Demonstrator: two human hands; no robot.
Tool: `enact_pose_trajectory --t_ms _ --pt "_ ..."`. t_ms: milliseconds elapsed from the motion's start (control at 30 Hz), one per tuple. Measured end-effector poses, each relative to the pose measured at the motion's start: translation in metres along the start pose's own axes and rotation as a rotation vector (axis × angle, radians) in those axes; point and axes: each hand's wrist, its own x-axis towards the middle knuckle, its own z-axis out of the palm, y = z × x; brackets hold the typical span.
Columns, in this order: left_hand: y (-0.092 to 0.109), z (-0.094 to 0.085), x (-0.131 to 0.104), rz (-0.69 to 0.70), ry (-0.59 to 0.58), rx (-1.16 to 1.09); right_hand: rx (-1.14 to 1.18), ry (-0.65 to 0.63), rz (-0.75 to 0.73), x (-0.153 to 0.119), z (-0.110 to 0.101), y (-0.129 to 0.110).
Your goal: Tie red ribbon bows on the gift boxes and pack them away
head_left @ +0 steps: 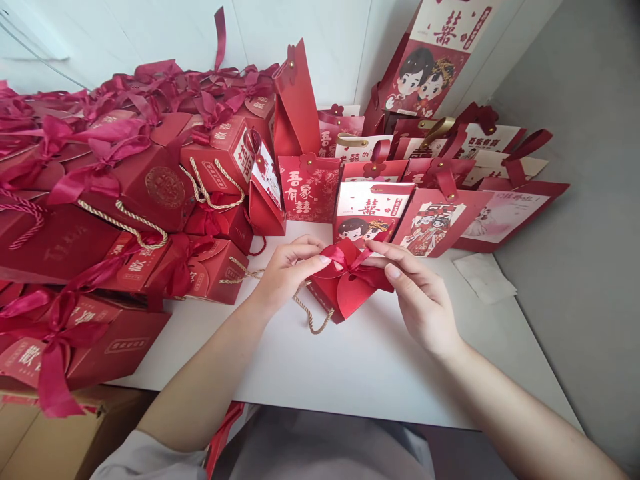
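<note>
Red box [353, 300]: mid-desk [400, 393], back from the front edge; probably light, crushable, best held by its sides.
Ribbon [345, 259]: probably soft, slippery; your left hand [291, 270] pinches it; your right hand [425, 301] touches it, grip unclear.

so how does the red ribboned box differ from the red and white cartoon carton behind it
The red cardboard box wears a ribbon bow; the red and white cartoon carton shows none. The left hand and right hand touch the box's bow, not the carton. Both show red.
</note>
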Motion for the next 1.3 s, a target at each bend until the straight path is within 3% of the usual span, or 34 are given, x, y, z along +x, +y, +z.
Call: enact_pose_trajectory --t_ms 167,300,500,700,933,1133,1300 --pt "0.002 -0.003 0.001 0.016 -0.071 -0.017 -0.001 0.001 -0.005 0.001 0.000 0.001" --pt "0.000 -0.005 0.002 0.089 -0.115 0.126 -0.006 -0.003 -0.013 0.000 0.001 0.000" --pt "-0.001 0.003 0.001 0.123 0.021 0.301 -0.055 -0.017 -0.042 0.000 0.001 0.000" --pt "0.005 0.006 0.000 0.075 0.102 0.281 -0.249 0.002 -0.127 -0.002 0.002 -0.001" --pt "0.007 0.004 -0.002 0.094 0.083 0.314 -0.320 0.013 -0.143 -0.004 0.002 0.001" --pt "0.005 -0.001 -0.002 0.153 -0.050 0.226 -0.362 0.027 -0.148 -0.003 0.002 0.000" --pt "0.004 -0.001 -0.001 0.111 -0.017 0.130 -0.387 0.036 -0.134 -0.003 0.002 -0.001"
